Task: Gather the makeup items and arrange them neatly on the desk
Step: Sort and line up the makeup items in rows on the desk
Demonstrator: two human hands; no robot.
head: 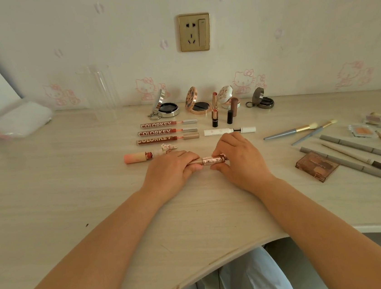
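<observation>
light: soft, even, warm-ish, no hard shadows | blur: white folded cloth (pixel 19 120) at far left smeared | distortion: wide-angle, pale wood-grain desk (pixel 48 196) edge bows | centre sharp

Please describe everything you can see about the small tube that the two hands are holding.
The rose-gold tube lies horizontally just above the desk, in front of the arranged row. Its visible middle looks metallic, with a pale floral pattern and a darker brown band toward its right. The left hand grips one end and the right hand grips the other, hiding both ends. Whether it touches the desk is unclear.
</observation>
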